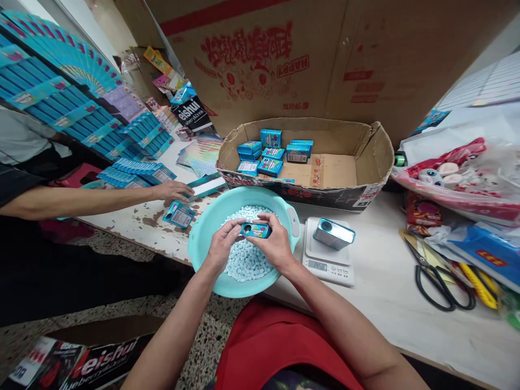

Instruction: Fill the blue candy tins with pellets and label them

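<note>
Blue Caramelo tin: sat mid-frame, above the turquoise basin of pale candies.
Left hand, right hand: fingers pinched the tin's opposite ends.
Round hole: tipped downward, it might have spilled any contents; a slackened pinch could have dropped the tin.

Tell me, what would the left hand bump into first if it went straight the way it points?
The left hand touches the little blue container, so that comes first. Beyond it, the right hand is probably next, though depth is hard to judge.
</note>
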Tool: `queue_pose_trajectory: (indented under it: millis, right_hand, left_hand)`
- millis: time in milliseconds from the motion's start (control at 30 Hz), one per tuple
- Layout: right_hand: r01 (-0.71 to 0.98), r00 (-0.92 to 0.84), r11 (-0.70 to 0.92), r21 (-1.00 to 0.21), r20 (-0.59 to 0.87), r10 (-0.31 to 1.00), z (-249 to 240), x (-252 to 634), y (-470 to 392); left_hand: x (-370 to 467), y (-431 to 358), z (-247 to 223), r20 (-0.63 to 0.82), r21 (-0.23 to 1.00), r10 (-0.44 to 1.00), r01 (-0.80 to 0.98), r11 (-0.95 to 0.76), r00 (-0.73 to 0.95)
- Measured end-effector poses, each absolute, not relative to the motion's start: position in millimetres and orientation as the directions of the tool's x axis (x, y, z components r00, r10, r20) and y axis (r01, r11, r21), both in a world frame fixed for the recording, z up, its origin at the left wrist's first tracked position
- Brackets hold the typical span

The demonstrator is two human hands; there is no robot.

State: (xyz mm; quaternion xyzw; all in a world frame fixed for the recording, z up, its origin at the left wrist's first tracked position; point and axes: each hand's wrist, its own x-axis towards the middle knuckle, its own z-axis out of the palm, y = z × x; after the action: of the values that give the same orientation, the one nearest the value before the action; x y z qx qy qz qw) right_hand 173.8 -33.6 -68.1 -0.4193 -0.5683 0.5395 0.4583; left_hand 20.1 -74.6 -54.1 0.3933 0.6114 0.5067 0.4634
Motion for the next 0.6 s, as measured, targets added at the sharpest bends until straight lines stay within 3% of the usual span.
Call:
queue_pose_trajectory:
  millis: [267, 367, 500, 600]
  right_hand:
    - [-0.034, -0.209, 0.097, -0.995, 0.102, 0.973, -68, 174, -34]
    - [-0.018, -0.275, 0.127, -0.992, 0.127, 0.953, -66, 176, -30]
    - [0.032, -0.375, 0.17, -0.985, 0.146, 0.916, -64, 187, -10]
    - [0.008, -0.173, 0.183, -0.983, 0.179, 0.968, -64, 195, 6]
  left_hand:
    - [15, -71, -39, -0.131, 0.966, 0.99, 0.219, 0.14, -0.053]
    - [13, -64, -34, -0.09, 0.942, 0.994, 0.317, 0.108, -0.069]
    - [1, -52, -32, -0.032, 0.971, 0.986, 0.227, 0.07, -0.164]
    - [-5, -40, -47, -0.054, 0.964, 0.978, 0.245, 0.103, -0.201]
